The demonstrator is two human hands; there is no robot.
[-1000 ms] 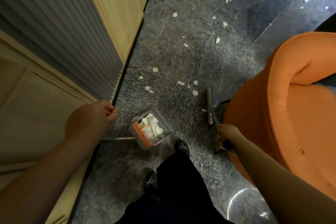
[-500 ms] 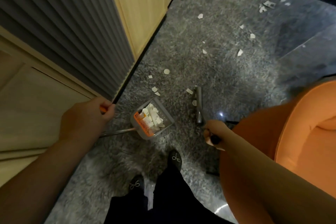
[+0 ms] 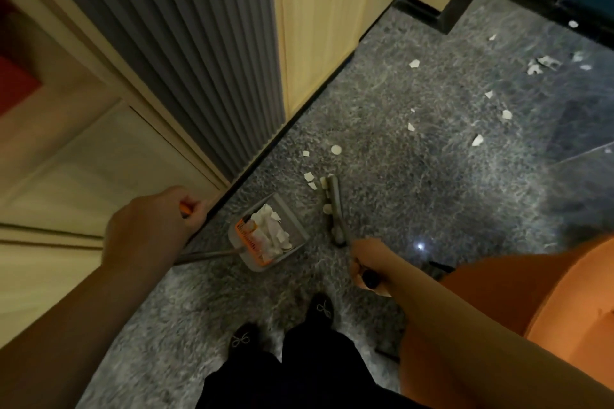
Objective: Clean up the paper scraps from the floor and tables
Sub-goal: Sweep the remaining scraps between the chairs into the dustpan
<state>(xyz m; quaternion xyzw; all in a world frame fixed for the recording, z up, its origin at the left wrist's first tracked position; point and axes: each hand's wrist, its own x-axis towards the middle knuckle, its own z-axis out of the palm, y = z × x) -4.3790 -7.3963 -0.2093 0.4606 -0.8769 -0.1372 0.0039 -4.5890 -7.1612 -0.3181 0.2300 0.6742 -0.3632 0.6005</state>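
Grey speckled stone floor [image 3: 415, 196] filled most of the head view, bordered on the left by pale wooden cabinet doors [image 3: 319, 10] and a panel of grey ribbed slats [image 3: 186, 43], with a black skirting strip running along their base. White paper scraps [image 3: 477, 140] lay scattered across the floor, thickest toward the upper right and in a small cluster near the skirting.

The left hand [image 3: 149, 226] was curled round the orange-tipped end of a metal handle, gripping it just beside the cabinet base. That handle ran down to a clear grey dustpan [image 3: 299, 229] resting on the floor, already holding a heap of white paper pieces against its orange-printed back wall.

The right hand [image 3: 372, 259] was wrapped round a dark broom handle, fingers closed on it. Below it the grey broom head [image 3: 334, 206] stood on the floor just to the right of the dustpan, apart from it, with a few scraps lying against its left edge.

An orange upholstered chair [image 3: 548, 302] filled the lower right corner, close beside the right forearm. At the bottom centre stood the person's two black shoes [image 3: 320, 309] with small bows and dark trouser legs, directly behind the dustpan.
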